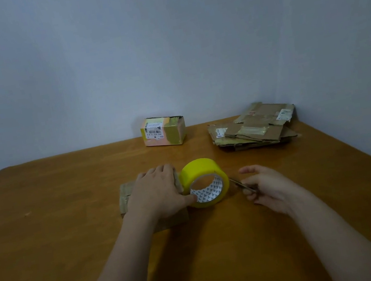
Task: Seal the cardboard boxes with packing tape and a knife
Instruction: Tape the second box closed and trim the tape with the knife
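A low cardboard box (pixel 125 196) lies on the wooden table (pixel 48 238) in the middle, mostly hidden under my left hand (pixel 156 192). That hand lies flat across the box top, and its thumb reaches into the core of a yellow tape roll (pixel 205 181) that stands on edge at the box's right end. To the right, my right hand (pixel 265 185) grips a small knife (pixel 239 184), whose blade points toward the roll's lower right side.
A small taped box with a barcode label (pixel 164 131) stands at the back against the wall. A pile of flattened cardboard boxes (pixel 254 127) lies at the back right near the corner. The table's right edge runs diagonally at the right.
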